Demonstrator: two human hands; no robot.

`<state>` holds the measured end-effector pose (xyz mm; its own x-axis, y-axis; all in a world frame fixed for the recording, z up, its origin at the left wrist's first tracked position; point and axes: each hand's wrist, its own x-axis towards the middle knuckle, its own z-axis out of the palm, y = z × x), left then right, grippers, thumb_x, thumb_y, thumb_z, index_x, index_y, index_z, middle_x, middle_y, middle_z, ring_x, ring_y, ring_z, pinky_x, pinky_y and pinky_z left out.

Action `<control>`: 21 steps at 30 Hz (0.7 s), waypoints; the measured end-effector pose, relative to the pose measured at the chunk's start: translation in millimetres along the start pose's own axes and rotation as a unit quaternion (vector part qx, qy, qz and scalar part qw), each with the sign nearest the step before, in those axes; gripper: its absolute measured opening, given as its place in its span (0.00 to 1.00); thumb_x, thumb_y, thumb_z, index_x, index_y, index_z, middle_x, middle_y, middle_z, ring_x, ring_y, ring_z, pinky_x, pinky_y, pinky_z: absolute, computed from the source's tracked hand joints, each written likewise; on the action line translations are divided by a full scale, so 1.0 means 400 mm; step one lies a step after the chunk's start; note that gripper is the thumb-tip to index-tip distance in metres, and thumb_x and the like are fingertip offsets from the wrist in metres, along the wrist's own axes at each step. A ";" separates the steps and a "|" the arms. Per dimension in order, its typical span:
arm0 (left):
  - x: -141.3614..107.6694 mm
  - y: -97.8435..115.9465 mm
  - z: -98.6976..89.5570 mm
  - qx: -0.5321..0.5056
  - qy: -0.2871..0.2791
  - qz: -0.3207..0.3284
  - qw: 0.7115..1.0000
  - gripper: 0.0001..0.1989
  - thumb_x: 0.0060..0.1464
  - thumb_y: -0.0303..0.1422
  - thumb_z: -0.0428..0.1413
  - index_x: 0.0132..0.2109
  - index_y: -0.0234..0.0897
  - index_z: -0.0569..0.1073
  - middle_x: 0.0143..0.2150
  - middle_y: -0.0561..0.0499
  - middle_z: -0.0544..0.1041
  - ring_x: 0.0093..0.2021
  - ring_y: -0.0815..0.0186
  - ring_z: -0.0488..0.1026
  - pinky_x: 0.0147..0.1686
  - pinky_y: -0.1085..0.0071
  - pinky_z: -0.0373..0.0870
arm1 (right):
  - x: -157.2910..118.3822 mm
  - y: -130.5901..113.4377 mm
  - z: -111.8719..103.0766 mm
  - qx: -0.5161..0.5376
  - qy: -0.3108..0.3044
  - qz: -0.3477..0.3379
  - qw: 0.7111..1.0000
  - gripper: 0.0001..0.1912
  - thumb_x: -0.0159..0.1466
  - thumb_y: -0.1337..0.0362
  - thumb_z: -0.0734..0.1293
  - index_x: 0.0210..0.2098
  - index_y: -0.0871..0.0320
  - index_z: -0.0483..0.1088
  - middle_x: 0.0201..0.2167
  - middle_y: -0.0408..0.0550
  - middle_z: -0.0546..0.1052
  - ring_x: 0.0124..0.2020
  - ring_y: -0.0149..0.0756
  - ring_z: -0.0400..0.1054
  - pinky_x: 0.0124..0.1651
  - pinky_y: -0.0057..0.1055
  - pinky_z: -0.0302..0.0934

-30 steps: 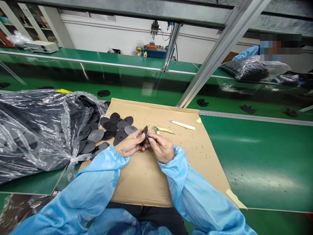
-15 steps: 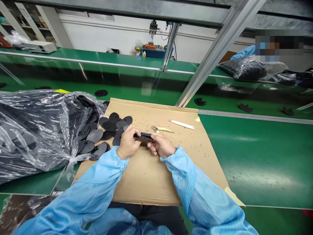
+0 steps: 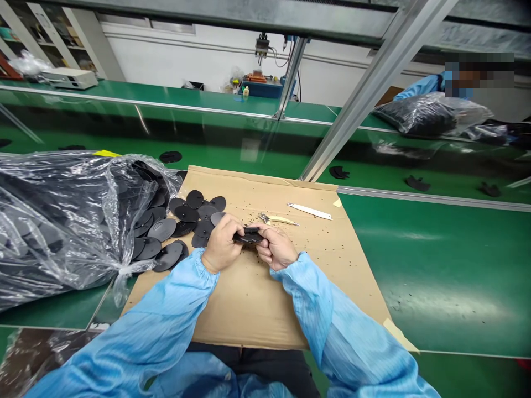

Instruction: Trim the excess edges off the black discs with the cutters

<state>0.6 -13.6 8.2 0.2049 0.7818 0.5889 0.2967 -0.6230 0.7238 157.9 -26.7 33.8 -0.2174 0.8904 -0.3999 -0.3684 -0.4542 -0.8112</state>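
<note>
Between my hands, above the brown cardboard sheet (image 3: 249, 309), is a round black plastic part (image 3: 249, 236), tilted so that I see it at a flat angle. My left hand (image 3: 224, 243) grips its left side, and the fingers of my right hand (image 3: 277, 246) are closed on its right side. Just beyond my hands lie side cutters (image 3: 280, 219) with pale yellow handles. A white-handled flat blade tool (image 3: 310, 210) rests farther right. Several black discs (image 3: 186, 213) are spread on the cardboard left of my left hand.
A large clear plastic bag (image 3: 70, 221) full of black discs lies at the left. An aluminium post (image 3: 357, 105) slants up behind the cardboard. Black pieces (image 3: 339, 172) lie on the green belt beyond. Across it, a person's blue sleeve (image 3: 418, 87) shows behind another bag (image 3: 418, 116).
The black part has tipped, so more of its broad face shows. My hands have shifted slightly to the right with it, and the right fingers are curled closer around its edge.
</note>
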 end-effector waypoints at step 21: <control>0.023 -0.026 0.013 -0.224 0.011 -0.251 0.942 0.20 0.45 0.33 0.64 0.48 0.37 0.73 0.46 0.46 0.75 0.49 0.58 0.71 0.54 0.61 0.64 | 0.041 0.038 -0.063 -0.344 0.033 -0.261 0.901 0.17 0.59 0.50 0.67 0.34 0.59 0.74 0.21 0.43 0.70 0.21 0.31 0.63 0.23 0.26 0.60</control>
<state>4.1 0.1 4.2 0.1226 0.9830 0.1365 -0.0740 -0.1281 0.9890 171.4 -18.3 4.4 -0.1135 0.9877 0.1071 0.2489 0.1326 -0.9594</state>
